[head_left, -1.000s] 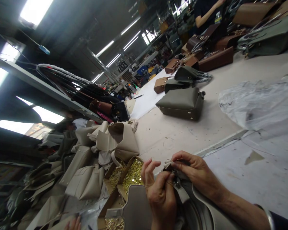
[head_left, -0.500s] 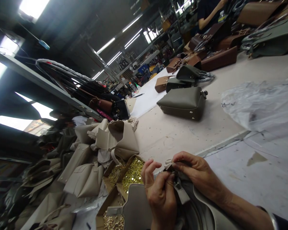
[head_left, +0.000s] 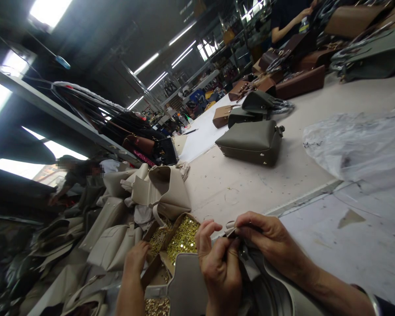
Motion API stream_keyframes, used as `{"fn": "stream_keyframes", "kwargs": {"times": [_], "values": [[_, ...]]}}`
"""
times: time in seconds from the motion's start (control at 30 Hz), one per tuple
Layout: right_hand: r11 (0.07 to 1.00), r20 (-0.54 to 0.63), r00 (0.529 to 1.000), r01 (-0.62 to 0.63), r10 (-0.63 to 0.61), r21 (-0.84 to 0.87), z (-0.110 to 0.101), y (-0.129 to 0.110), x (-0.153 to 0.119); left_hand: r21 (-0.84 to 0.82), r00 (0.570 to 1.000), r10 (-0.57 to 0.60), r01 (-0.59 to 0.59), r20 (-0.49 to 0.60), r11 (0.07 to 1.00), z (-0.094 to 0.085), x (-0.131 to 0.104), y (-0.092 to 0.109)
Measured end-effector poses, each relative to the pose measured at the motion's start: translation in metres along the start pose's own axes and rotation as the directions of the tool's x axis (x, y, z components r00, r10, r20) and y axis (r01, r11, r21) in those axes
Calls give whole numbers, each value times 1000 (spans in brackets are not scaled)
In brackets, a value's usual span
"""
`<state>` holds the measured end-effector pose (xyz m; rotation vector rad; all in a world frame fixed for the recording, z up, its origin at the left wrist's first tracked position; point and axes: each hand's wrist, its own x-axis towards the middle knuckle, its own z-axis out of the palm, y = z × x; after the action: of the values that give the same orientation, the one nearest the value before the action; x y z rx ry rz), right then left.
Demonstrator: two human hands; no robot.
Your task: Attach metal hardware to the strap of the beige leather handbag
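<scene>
A beige bag [head_left: 189, 285] with a dark lining lies open at the bottom centre. My left hand [head_left: 219, 267] pinches the edge of its strap piece, thumb and index finger pressed together, the other fingers raised. Close beside it on the right, my right hand [head_left: 266, 232] grips the same strap piece between thumb and fingers. The fingertips of both hands nearly meet. What lies between them is too small to make out. Left of my hands, a cardboard box [head_left: 164, 253] holds gold-coloured metal parts in compartments.
Another person's hand [head_left: 136, 259] reaches to the box from the lower left. Beige bags [head_left: 115, 245] are piled at the left. On the table [head_left: 250, 188] stand an olive bag [head_left: 250, 140] and, farther back, brown bags [head_left: 299, 83]. Plastic wrap [head_left: 358, 145] lies at the right.
Another person's hand and forearm have come in at the lower left, beside the box. A further person now shows behind the bags at the far left. My hands have barely moved.
</scene>
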<state>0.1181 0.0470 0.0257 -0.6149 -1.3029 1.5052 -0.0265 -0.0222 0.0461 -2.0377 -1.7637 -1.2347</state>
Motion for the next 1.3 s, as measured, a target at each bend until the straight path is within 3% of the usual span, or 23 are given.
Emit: {"fn": "stream_keyframes", "kwargs": {"times": [0.17, 0.37, 0.6, 0.77, 0.97, 1.13, 1.3], "values": [[1000, -7, 1000, 7, -7, -10, 0, -1, 1, -63, 1000, 2, -3, -17, 998, 2, -4, -6], [1000, 4, 1000, -10, 10, 1, 0, -3, 1, -109, 991, -117, 108, -72, 988, 2, -9, -8], [996, -1, 997, -75, 76, 49, -1, 2, 2, -167, 984, -180, 176, -13, 970, 1, -7, -3], [995, -13, 997, -82, 82, 56, 1, 2, 3, -259, 922, -386, 366, -30, 894, 4, -14, -6], [995, -24, 996, -80, 81, 53, 0, 0, 3, -337, 845, -505, 533, 175, 776, 5, -8, -10], [1000, -43, 999, -12, 12, 7, -1, -1, 3, -380, 777, -491, 624, 393, 683, -1, 8, -8], [1000, -41, 999, 1, -1, -11, -4, -1, 4, -410, 749, -466, 654, 471, 636, -3, 17, -5]]}}
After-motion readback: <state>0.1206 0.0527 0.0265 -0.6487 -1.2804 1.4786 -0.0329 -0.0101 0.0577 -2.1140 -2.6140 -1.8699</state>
